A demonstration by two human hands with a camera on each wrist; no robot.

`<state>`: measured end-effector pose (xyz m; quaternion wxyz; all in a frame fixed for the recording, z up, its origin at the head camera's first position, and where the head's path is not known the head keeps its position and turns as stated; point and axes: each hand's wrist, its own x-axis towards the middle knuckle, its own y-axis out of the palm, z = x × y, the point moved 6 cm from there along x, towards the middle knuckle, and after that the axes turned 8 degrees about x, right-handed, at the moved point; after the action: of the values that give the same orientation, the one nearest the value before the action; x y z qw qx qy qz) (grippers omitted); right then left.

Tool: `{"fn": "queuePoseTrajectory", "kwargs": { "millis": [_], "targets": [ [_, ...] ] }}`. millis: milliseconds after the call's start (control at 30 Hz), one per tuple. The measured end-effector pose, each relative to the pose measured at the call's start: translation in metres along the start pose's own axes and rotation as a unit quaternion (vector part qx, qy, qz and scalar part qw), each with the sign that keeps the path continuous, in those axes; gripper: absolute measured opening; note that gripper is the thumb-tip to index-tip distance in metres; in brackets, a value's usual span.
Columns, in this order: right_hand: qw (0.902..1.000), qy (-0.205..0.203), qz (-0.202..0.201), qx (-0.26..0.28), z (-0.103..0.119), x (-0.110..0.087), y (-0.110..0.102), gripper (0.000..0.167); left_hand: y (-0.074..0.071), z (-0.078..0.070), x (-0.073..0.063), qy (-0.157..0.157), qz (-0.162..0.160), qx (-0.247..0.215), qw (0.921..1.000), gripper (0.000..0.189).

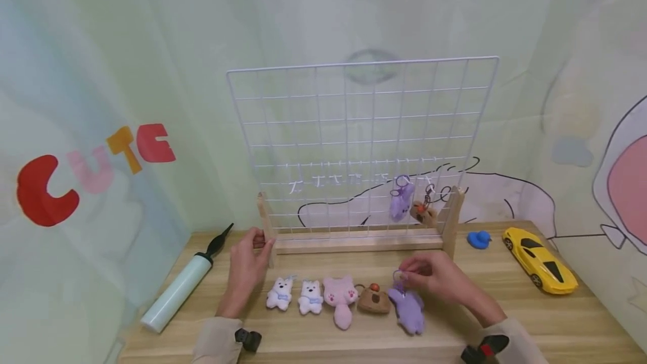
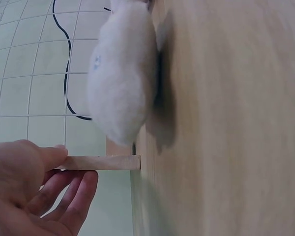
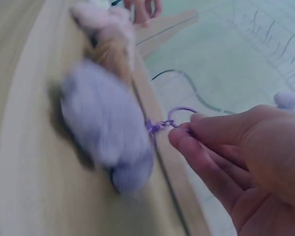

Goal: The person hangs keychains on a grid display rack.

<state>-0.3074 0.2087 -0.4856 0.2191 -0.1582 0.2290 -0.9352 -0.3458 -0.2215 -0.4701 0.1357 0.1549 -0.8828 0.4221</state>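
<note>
Head view, right hand (image 1: 437,278) pinching purple plush (image 1: 408,309) ring, body lengthwise toward viewer, left hand (image 1: 247,265) gripping rack post (image 1: 266,228)

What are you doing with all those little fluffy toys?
A person is handling plush keychains at a wooden table. The right hand pinches the ring of a purple plush lying at the end of a row of five. The left hand holds the wooden leg of the wire grid stand. Two plush toys already hang on the grid.
</note>
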Motion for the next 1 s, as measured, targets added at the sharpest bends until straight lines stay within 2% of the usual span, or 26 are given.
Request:
{"fn": "queuePoseTrajectory", "kwargs": {
  "millis": [233, 367, 533, 633, 800, 1000],
  "targets": [
    [0.9980, -0.030, -0.054, 0.010, 0.038, 0.012, -0.014, 0.011, -0.001, -0.002, 0.005, 0.005, -0.003, -0.001, 1.0000, 0.019],
    [0.9937, -0.045, -0.103, -0.005, 0.057, 0.017, -0.022, 0.012, -0.001, -0.001, 0.008, 0.002, 0.000, 0.001, 1.0000, 0.020],
    [0.9797, -0.059, -0.185, -0.050, 0.079, 0.021, -0.032, 0.010, -0.001, 0.000, 0.009, 0.001, 0.002, 0.003, 1.0000, 0.021],
    [0.9706, -0.063, -0.226, -0.057, 0.089, 0.023, -0.038, 0.011, -0.002, 0.000, 0.009, 0.007, -0.001, 0.003, 1.0000, 0.020],
    [0.9576, -0.076, -0.276, -0.033, 0.108, 0.026, -0.048, 0.012, -0.001, -0.001, 0.008, 0.015, -0.001, -0.003, 0.9999, 0.019],
    [0.9454, -0.088, -0.314, -0.003, 0.130, 0.034, -0.056, 0.016, 0.001, 0.003, 0.003, 0.002, 0.005, 0.002, 1.0000, 0.020]
  ]
}}
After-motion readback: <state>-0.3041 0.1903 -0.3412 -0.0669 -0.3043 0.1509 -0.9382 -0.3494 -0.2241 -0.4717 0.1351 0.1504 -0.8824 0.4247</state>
